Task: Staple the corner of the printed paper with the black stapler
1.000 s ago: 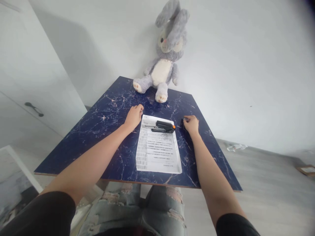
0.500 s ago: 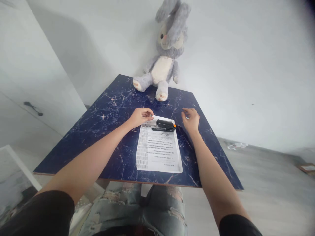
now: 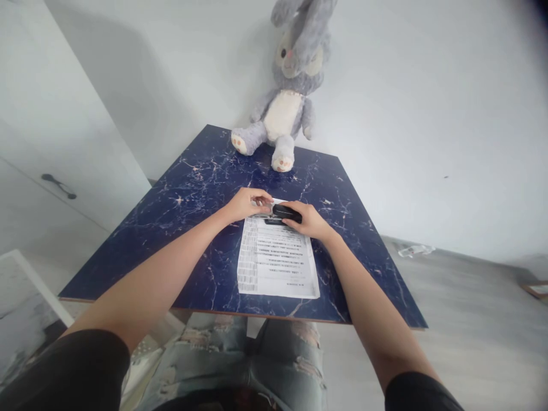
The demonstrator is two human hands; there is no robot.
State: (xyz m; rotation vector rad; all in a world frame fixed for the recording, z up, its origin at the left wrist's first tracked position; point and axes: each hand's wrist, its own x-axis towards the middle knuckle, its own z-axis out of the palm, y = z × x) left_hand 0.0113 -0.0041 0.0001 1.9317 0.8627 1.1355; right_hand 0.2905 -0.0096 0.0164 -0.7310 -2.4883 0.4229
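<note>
A stack of printed white paper (image 3: pixel 276 262) lies on the dark blue marbled table (image 3: pixel 192 188), its long side running away from me. A black stapler (image 3: pixel 286 213) rests across the paper's far end. My right hand (image 3: pixel 309 221) is wrapped over the stapler's right part, fingers curled on it. At the paper's far left corner my left hand (image 3: pixel 248 204) has its fingertips curled down onto the sheets, just left of the stapler.
A grey and cream plush rabbit (image 3: pixel 289 85) sits at the table's far edge against the white wall. A white cabinet door with a dark handle (image 3: pixel 59 186) stands to the left. Grey floor lies to the right, with a small clear object (image 3: pixel 413 250) on it.
My right hand has moved left from the bare table onto the stapler and closed on it. My left hand has shifted right onto the paper's far corner.
</note>
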